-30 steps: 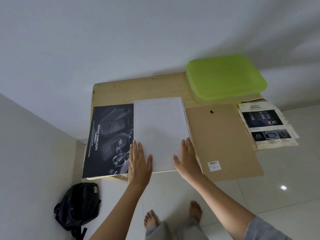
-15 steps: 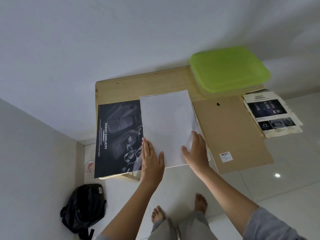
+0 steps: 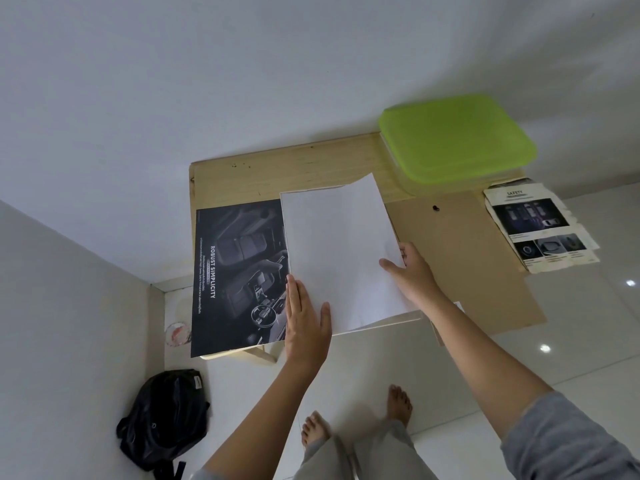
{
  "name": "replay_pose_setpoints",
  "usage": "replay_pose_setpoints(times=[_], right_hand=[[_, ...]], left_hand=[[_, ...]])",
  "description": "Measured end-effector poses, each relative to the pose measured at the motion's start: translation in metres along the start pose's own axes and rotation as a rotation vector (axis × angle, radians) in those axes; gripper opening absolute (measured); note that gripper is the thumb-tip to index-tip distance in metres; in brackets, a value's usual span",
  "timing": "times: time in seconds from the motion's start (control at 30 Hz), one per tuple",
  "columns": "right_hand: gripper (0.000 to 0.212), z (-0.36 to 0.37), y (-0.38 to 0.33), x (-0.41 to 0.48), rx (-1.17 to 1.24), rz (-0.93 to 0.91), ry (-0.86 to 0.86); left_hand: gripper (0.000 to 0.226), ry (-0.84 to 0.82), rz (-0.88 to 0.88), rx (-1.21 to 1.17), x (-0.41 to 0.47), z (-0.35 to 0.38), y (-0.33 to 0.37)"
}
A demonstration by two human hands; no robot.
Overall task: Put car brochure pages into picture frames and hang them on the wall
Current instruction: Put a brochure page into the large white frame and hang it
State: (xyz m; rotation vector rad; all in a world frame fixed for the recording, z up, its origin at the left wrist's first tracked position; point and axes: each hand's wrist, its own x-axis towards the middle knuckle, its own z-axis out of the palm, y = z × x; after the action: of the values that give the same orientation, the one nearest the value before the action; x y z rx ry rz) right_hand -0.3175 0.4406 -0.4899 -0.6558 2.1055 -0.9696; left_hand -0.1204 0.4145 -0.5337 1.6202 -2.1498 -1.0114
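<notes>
- The step in hand looks like emptying the picture frame (image 3: 388, 323) of its white sheet (image 3: 339, 251), seemingly a blank insert, so that a brochure page can go in; nothing is framed or hung yet
- The frame lies flat at the near edge of the surface (image 3: 277, 174), about midway along it, with only its pale near rim showing from under the sheet
- The right grip (image 3: 414, 271) pinches the sheet's right edge, thumb on top and fingers beneath, and that side is tilted up off the frame
- The left grip (image 3: 306, 320) lies flat with straight fingers, pressing down at the sheet's near left corner and holding nothing
- The dark brochure page (image 3: 239, 271), headed "ROBUST SIMPLICITY", lies face up along the left edge of the surface, just beside the sheet
- A brown backing board (image 3: 464, 265) lies just right of the frame and juts past the near edge; beyond it a second page (image 3: 540, 226), headed "SAFETY", overhangs the right edge
- Next, I judge, the sheet must be lifted clear and set aside while the flat palm steadies the frame; then the dark page goes in, squared to the rim, before the board closes it; pulled by one edge, the thin paper could crease
</notes>
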Motion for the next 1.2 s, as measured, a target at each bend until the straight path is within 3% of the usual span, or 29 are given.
replay_pose_setpoints(times=[0.17, 0.47, 0.67, 0.9, 1.03, 1.2], right_hand=[[0.053, -0.007, 0.0, -0.007, -0.04, -0.138, -0.023], [0.052, -0.016, -0.003, -0.015, 0.191, -0.298, -0.037], [0.052, -0.038, -0.002, -0.012, 0.276, -0.288, 0.014], [0.05, -0.083, -0.01, -0.004, 0.379, -0.353, 0.036], [0.051, -0.139, 0.001, 0.003, 0.429, -0.378, 0.029], [0.051, -0.233, 0.049, 0.011, 0.26, -0.35, 0.065]], left_hand=[[0.071, -0.009, -0.02, 0.077, 0.0, -0.002, 0.003], [0.068, 0.011, -0.024, 0.197, 0.01, -0.008, 0.012], [0.067, -0.039, 0.012, 0.026, 0.023, -0.008, 0.023], [0.055, 0.035, 0.03, -0.31, 0.037, -0.003, 0.072], [0.054, 0.044, 0.018, -0.531, 0.048, 0.008, 0.124], [0.064, -0.039, 0.106, -0.528, 0.035, 0.063, 0.193]])
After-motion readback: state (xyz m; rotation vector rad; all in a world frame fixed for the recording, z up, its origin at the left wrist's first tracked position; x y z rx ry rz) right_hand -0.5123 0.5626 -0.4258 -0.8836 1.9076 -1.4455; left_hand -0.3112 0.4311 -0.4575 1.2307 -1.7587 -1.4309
